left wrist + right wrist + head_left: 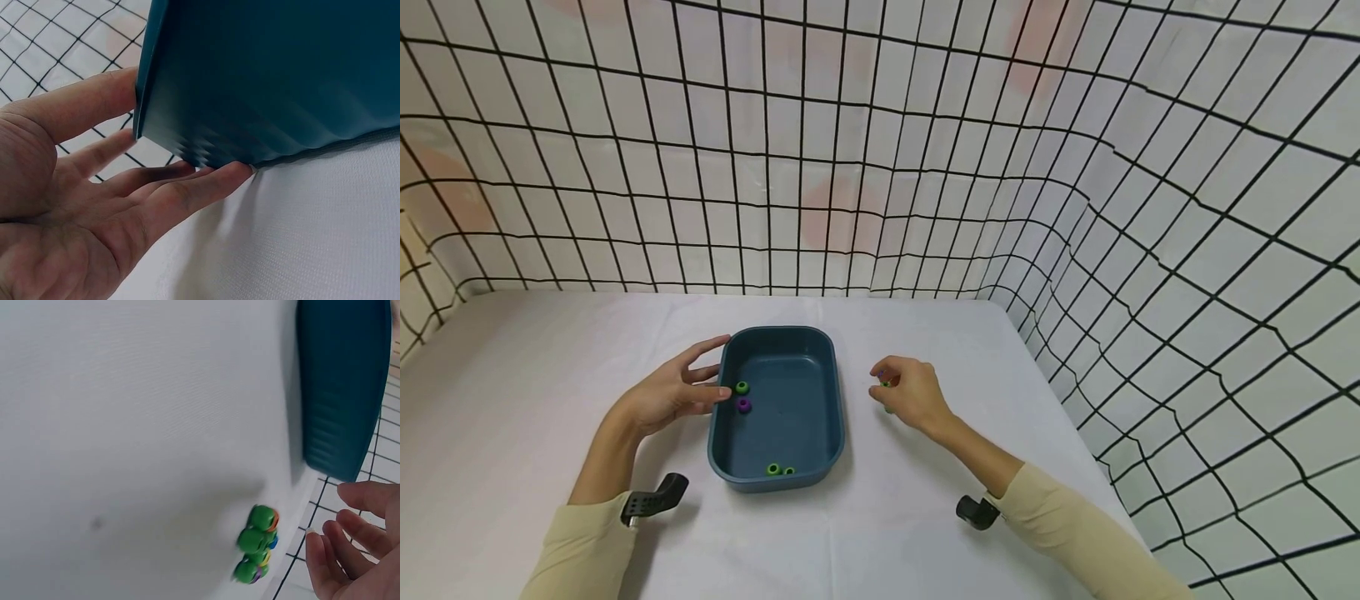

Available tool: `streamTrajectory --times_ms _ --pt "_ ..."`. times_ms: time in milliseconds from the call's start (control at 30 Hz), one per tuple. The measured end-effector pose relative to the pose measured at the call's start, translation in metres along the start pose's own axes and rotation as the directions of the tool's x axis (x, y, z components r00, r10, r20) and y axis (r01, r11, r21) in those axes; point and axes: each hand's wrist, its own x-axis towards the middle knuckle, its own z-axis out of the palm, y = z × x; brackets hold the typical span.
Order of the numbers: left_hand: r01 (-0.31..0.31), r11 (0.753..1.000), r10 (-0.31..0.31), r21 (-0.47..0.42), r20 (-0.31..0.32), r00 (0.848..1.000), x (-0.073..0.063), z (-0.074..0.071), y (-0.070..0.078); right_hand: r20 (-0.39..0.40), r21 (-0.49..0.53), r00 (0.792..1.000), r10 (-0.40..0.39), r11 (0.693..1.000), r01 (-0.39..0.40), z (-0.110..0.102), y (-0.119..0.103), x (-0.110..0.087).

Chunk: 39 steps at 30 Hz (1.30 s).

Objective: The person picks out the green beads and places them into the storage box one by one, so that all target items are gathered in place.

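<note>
A dark blue rectangular tray (778, 482) sits on the white cloth. My left hand (673, 396) holds its left side, thumb at the rim and the other fingers against the outer wall, low down in the left wrist view. Inside the tray lie several small round pieces: a green one (742, 387) beside a purple one (743, 405), plus green ones (773, 469) near the front wall. Right of the tray, my right hand (913, 393) hovers with loosely bent fingers and nothing between them. Close by, a cluster of small green pieces (253, 540) with orange, blue, yellow and purple ends lies on the cloth.
Black wire mesh (782, 183) stands along the back and the right side of the table, with white sheeting behind it. White cloth (865, 533) covers the table. A black wrist mount (655, 498) projects from each sleeve.
</note>
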Motion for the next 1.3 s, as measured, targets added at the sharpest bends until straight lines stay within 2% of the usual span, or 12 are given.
streamTrajectory --times_ms 467,700,933,1300 --pt "-0.009 1.0 0.009 0.004 -0.005 1.0 0.001 0.0 -0.001 0.01 -0.046 0.995 0.097 0.994 -0.096 -0.006 0.026 -0.016" --pt "-0.006 1.0 0.007 0.005 -0.005 1.0 0.0 0.001 -0.001 0.013 -0.075 0.995 0.096 0.993 -0.095 -0.007 0.036 -0.021" --pt "-0.008 1.0 0.008 0.001 -0.005 1.0 0.0 0.001 0.0 0.036 -0.087 0.989 0.145 0.986 -0.141 -0.005 0.039 -0.022" --pt "0.001 1.0 -0.001 0.001 -0.003 1.0 -0.001 0.001 0.001 0.023 -0.098 0.99 0.14 0.986 -0.137 0.0 0.044 -0.021"
